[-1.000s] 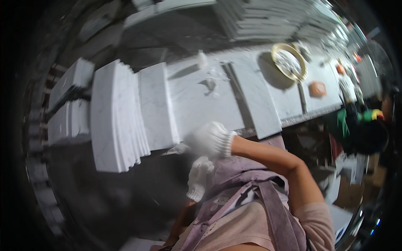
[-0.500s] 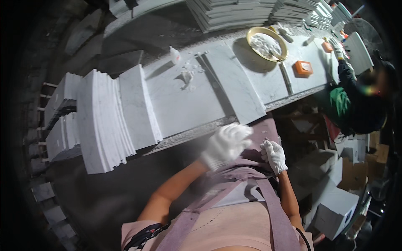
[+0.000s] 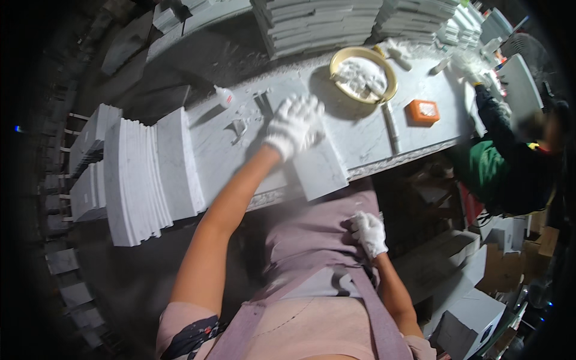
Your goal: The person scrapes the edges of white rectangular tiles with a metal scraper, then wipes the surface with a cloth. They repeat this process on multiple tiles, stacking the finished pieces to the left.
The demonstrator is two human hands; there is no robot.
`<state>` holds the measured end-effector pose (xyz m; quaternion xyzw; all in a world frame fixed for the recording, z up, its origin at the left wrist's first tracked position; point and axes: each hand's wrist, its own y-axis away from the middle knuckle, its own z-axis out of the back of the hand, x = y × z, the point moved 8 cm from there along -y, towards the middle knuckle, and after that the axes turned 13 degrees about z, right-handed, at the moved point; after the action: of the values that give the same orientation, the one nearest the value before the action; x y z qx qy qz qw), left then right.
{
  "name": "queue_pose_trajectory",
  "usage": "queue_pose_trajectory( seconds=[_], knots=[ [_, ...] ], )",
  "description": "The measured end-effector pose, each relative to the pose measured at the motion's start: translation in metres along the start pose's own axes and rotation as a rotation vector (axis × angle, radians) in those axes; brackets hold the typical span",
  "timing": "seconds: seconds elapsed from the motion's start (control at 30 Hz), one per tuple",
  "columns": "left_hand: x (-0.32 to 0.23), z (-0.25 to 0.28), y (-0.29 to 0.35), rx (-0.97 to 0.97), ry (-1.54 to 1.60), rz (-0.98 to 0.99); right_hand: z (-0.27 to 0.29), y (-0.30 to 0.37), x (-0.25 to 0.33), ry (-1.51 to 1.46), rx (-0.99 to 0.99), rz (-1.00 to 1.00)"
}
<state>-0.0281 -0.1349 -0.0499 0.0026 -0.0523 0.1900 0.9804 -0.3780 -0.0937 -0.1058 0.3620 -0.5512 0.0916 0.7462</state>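
Note:
My left hand (image 3: 297, 126), in a white knit glove, reaches across the bench and lies over a grey-white marble slab (image 3: 321, 171). Its fingers are stretched and slightly apart; the palm's contact with the slab is hidden. The slab lies crosswise, its near end jutting past the bench edge. My right hand (image 3: 368, 234), also gloved, rests low against the mauve apron (image 3: 318, 225) with its fingers curled; what they hold, if anything, cannot be made out. Left of the slab are a crumpled white scrap (image 3: 239, 127) and a white squeeze bottle (image 3: 224, 96).
Upright marble slabs (image 3: 135, 180) stand in a row at the left. Beyond the slab sit a yellow basin (image 3: 334, 63) of white material, a long flat strip (image 3: 392, 129) and an orange box (image 3: 423, 111). Tall slab stacks (image 3: 324, 27) line the back. A co-worker (image 3: 510, 162) is at the right.
My left hand has moved from in front of the bench forward onto the slab. My right hand stays low by the apron. The view has shifted slightly.

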Motion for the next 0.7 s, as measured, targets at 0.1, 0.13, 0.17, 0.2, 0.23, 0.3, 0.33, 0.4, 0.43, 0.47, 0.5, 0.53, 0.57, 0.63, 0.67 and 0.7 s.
queue_pose_trajectory(
  seconds=[0.1, 0.13, 0.17, 0.2, 0.23, 0.3, 0.33, 0.4, 0.43, 0.47, 0.5, 0.53, 0.57, 0.63, 0.67, 0.7],
  knots=[
    [0.042, -0.016, -0.049, 0.086, 0.011, 0.149, 0.0, 0.002, -0.001, -0.152, -0.065, -0.169],
    [0.053, -0.018, -0.063, 0.067, -0.002, 0.208, 0.001, 0.002, 0.0, -0.167, -0.067, -0.175],
    [0.061, -0.021, -0.072, 0.082, -0.012, 0.248, 0.001, -0.002, 0.009, -0.085, -0.053, -0.071],
    [0.065, -0.018, -0.079, 0.051, 0.023, 0.26, 0.004, -0.002, 0.01, 0.03, -0.056, -0.058],
    [0.064, -0.016, -0.08, 0.027, -0.027, 0.265, 0.004, -0.003, 0.01, -0.057, -0.071, -0.058],
    [0.048, -0.004, -0.068, -0.022, -0.064, 0.224, 0.005, 0.0, 0.001, -0.096, -0.087, -0.156],
    [0.028, 0.002, -0.059, -0.017, -0.094, 0.113, 0.006, -0.001, 0.001, -0.119, -0.091, -0.158],
    [-0.017, 0.002, -0.022, 0.147, -0.232, -0.052, 0.006, -0.002, -0.004, -0.169, -0.09, -0.197],
    [-0.042, 0.005, 0.005, 0.218, -0.169, -0.121, 0.003, -0.006, -0.003, -0.206, -0.05, -0.158],
    [-0.069, 0.013, 0.037, 0.217, -0.118, -0.194, 0.003, -0.008, -0.009, -0.19, -0.046, -0.198],
    [-0.089, 0.017, 0.069, 0.273, -0.063, -0.258, 0.004, -0.012, -0.014, -0.093, -0.049, -0.209],
    [-0.108, 0.032, 0.094, 0.165, 0.012, -0.337, 0.007, -0.015, -0.018, 0.02, -0.045, -0.194],
    [-0.124, 0.029, 0.119, 0.017, -0.42, -0.492, 0.007, -0.015, -0.024, -0.039, -0.053, -0.21],
    [-0.145, 0.031, 0.156, -0.138, -0.577, -0.587, 0.009, -0.018, -0.03, 0.003, -0.021, -0.165],
    [-0.148, 0.031, 0.168, 0.052, -0.245, -0.519, 0.012, -0.018, -0.035, 0.086, -0.018, -0.186],
    [-0.148, 0.034, 0.175, 0.256, 0.227, -0.387, 0.01, -0.019, -0.036, 0.019, -0.001, -0.172]
  ],
)
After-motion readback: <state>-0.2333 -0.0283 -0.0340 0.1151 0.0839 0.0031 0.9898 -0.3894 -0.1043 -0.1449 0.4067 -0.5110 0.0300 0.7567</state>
